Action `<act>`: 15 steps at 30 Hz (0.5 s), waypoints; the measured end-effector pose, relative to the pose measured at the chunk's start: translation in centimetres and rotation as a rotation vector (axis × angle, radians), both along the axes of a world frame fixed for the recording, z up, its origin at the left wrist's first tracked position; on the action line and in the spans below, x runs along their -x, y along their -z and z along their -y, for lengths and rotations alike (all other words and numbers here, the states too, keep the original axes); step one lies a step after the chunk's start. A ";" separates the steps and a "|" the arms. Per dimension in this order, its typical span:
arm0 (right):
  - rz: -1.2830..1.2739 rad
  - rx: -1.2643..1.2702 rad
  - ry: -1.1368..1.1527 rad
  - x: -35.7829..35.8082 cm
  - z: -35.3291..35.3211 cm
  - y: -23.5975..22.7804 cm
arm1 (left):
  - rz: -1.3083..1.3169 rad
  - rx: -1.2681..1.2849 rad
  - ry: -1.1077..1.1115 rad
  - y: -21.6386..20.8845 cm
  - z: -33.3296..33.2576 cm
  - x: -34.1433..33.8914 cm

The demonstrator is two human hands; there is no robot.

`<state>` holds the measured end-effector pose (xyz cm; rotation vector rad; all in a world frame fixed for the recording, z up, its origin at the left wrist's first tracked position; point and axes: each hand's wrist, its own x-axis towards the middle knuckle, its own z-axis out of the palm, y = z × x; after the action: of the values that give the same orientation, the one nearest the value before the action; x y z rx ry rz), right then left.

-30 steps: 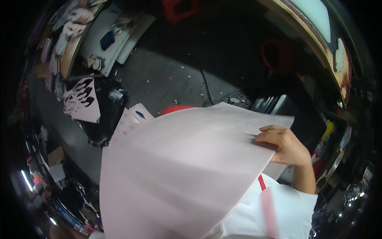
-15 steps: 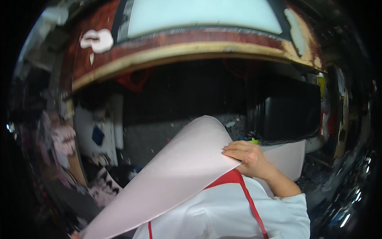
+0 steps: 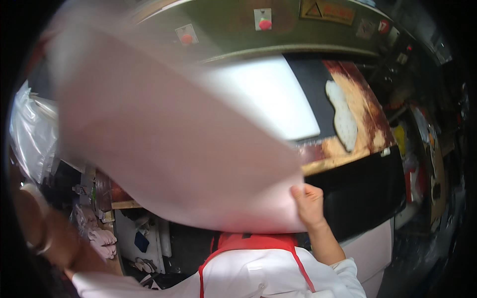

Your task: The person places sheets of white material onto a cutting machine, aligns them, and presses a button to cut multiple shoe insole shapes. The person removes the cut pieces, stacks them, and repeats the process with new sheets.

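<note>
A large pale pink sheet [image 3: 184, 149], smeared by motion, hangs raised across the left and middle of the view. My right hand [image 3: 310, 201] pinches its near right edge, thumb on top. At the sheet's far upper-left corner my left hand [image 3: 45, 43] shows as a blur, closed on that corner; its fingers are not sharp. Behind the sheet a white board [image 3: 278, 99] lies on a dark pad [image 3: 310, 82], partly hidden. A pale sole-shaped piece [image 3: 343, 116] rests to the right of it, on the worn red-brown table [image 3: 365, 89].
Across the back runs a green machine beam [image 3: 223, 35] with red push buttons [image 3: 265, 24]. A black bin [image 3: 367, 193] stands under the table's right side, near more pink sheet [image 3: 370, 251]. Clear plastic bags [image 3: 35, 131] and pink cut pieces [image 3: 102, 241] are at left.
The pink sheet has swung up from in front of my body toward the table, its far corner rising at upper left with my left hand. The view has tilted up, showing the green machine.
</note>
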<state>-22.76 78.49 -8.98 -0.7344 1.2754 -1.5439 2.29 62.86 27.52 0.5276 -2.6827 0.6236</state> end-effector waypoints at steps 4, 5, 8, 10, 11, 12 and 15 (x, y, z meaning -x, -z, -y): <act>-0.457 -0.374 0.243 10.2 2.2 2.3 | 0.032 -0.226 -0.154 11.9 8.1 3.4; -0.445 -0.357 0.264 11.6 2.2 2.8 | 0.053 -0.187 -0.198 15.5 9.6 2.4; -0.536 -0.385 0.169 14.0 2.4 3.5 | 0.245 -0.414 -0.964 25.8 10.8 -3.8; -0.585 -0.297 0.159 14.2 2.7 3.5 | 0.148 -0.582 -1.176 32.0 8.3 -8.6; -0.590 -0.333 0.153 14.1 2.9 3.3 | 0.148 -0.743 -1.320 34.7 7.0 -10.6; -0.587 -0.245 0.168 14.0 3.1 2.9 | -0.139 -0.742 -1.244 37.3 5.7 -12.0; -0.580 -0.304 0.142 13.9 4.4 1.3 | -0.720 -0.882 -1.266 41.7 4.3 -15.2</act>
<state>-36.68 74.11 -10.28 -0.9422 1.9761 -1.2380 17.51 58.56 -14.19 2.1755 -1.5241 -0.5217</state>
